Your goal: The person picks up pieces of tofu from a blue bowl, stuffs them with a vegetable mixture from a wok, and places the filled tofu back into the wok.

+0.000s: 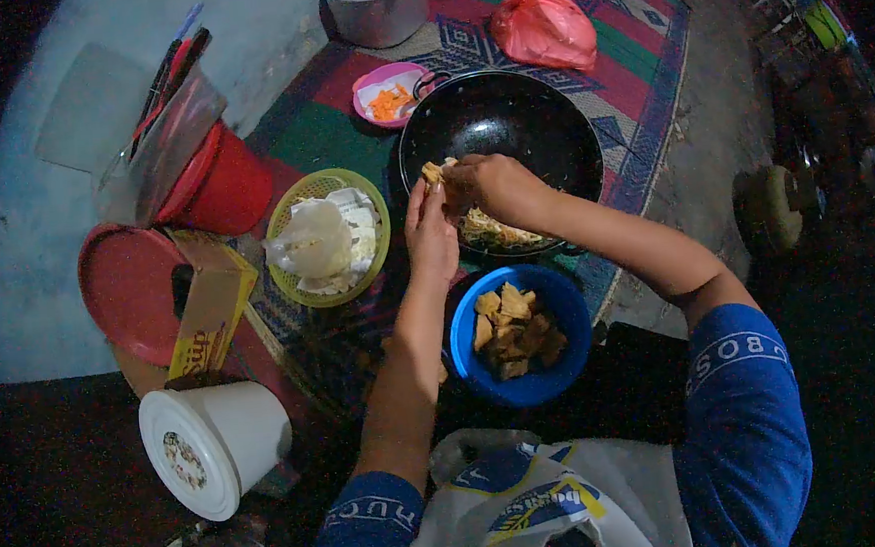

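In my left hand (429,236) is a golden-brown piece of fried tofu (433,172), pinched at the fingertips above the left rim of a black wok (492,105). My right hand (502,187) is closed right beside that piece, its fingertips bunched together; whatever they hold is hidden. Below the right hand, a shredded vegetable mix (495,232) lies in the near part of the wok. Closer to me stands a blue bowl (581,310) with several pieces of fried tofu (512,341) inside.
Left of the hands is a yellow basket (383,227) with white contents. A pink bowl (365,97) holds orange pieces near the wok. Beyond are a red plastic bag (543,28) and a metal pot (377,16). A white bucket (237,436) and red bucket (232,186) stand left.
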Motion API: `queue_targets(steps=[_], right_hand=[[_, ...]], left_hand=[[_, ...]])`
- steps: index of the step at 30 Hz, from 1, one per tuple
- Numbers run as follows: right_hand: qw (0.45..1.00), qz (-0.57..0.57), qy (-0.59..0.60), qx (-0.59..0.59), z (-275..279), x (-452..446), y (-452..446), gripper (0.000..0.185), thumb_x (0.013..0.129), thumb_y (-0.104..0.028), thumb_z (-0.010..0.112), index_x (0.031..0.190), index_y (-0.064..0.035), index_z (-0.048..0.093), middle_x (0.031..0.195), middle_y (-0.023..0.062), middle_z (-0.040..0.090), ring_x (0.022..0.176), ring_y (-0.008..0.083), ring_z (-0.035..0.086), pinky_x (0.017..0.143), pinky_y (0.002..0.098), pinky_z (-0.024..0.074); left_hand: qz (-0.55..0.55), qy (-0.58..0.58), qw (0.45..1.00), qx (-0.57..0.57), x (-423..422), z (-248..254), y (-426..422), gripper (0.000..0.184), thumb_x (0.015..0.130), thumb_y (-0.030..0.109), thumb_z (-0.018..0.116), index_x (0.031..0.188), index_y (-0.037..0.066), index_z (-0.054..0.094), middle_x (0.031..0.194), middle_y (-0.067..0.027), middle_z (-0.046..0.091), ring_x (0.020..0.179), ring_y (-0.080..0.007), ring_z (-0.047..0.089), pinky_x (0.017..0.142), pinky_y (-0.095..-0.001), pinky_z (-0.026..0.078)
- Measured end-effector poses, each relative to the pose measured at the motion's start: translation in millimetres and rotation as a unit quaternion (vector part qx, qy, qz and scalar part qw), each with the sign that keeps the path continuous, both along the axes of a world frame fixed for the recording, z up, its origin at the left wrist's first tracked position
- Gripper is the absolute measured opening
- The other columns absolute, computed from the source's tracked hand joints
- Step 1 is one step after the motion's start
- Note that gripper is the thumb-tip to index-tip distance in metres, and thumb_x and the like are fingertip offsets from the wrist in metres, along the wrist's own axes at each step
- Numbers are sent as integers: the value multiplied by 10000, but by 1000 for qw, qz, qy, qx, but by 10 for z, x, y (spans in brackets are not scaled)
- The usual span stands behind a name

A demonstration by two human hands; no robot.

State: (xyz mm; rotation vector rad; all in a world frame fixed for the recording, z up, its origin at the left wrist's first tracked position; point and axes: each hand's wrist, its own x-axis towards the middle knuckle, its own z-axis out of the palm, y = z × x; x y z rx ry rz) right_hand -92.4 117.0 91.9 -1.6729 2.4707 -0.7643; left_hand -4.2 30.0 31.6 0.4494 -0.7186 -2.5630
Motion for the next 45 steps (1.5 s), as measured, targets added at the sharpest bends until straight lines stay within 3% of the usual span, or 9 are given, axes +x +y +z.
queue_targets(steps=[8, 11, 13, 16, 23, 27, 29, 36, 45], right_hand=[[995, -2, 88, 50, -42, -71, 21, 141, 690, -115, 487, 789, -50, 564, 741, 145, 573, 661, 288, 582, 564, 365, 481], [995, -15, 97, -12, 13, -98, 24, 159, 638, -106, 580, 788, -55, 569, 789, 124, 575, 694, 262, 570, 575, 339, 451], [993, -49, -109, 9, 77, -128, 7, 169, 651, -103, 595, 802, -50, 539, 739, 125, 574, 675, 261, 571, 572, 313, 442], [977, -41, -190, -81, 129, -131, -12, 155, 685, -98, 576, 818, -43, 517, 710, 132, 567, 659, 260, 568, 576, 300, 436], [993, 36, 49, -98, -90, -166, -5, 151, 669, -62, 578, 809, -29, 533, 711, 145, 550, 663, 278, 556, 599, 311, 439], [995, 0, 8, -96, 17, -164, -3, 161, 650, -56, 583, 799, -26, 530, 727, 142, 533, 692, 275, 542, 616, 323, 428], [981, -24, -188, -45, 191, -184, 31, 170, 640, -73, 603, 781, -26, 519, 738, 133, 518, 705, 264, 528, 632, 327, 419], [986, -32, -157, -46, 1, -161, 74, 152, 630, -71, 595, 759, -17, 536, 791, 169, 548, 724, 335, 549, 631, 376, 441], [996, 61, -16, -59, -17, -128, 50, 158, 625, -69, 587, 775, -32, 561, 714, 152, 522, 678, 289, 536, 599, 326, 435]], left_hand=[[-18, -40, 998, -41, -14, -89, 56, 283, 808, 118, 503, 1086, 115, 449, 991, 15, 509, 832, -77, 474, 702, -233, 369], [-18, -56, 998, -31, -27, -45, 95, 297, 804, 120, 509, 1094, 127, 444, 998, 36, 503, 804, -62, 465, 667, -222, 355], [-8, -68, 997, -26, -30, -7, 81, 303, 802, 120, 511, 1096, 134, 442, 1006, 43, 499, 803, -62, 463, 666, -223, 353], [-21, -62, 996, -59, -49, 12, 39, 318, 793, 119, 518, 1100, 150, 439, 1027, 42, 490, 842, -62, 452, 685, -223, 340], [2, -89, 996, -19, -60, -55, 80, 335, 787, 87, 527, 1104, 89, 419, 996, 1, 494, 881, -90, 473, 691, -222, 388], [-9, -45, 999, -15, -57, -29, 63, 335, 786, 81, 524, 1103, 91, 415, 1032, -23, 488, 931, -114, 474, 775, -276, 387], [1, -45, 999, -11, -62, -22, 30, 342, 788, 94, 520, 1109, 105, 404, 1052, -24, 480, 935, -119, 468, 768, -277, 381], [0, -38, 999, -10, -83, -68, 73, 347, 795, 83, 508, 1119, 115, 388, 1048, -30, 484, 954, -142, 470, 799, -287, 377], [-1, -44, 999, 6, 3, -74, 43, 350, 806, 86, 493, 1134, 100, 371, 1045, -40, 480, 954, -141, 467, 786, -286, 376]])
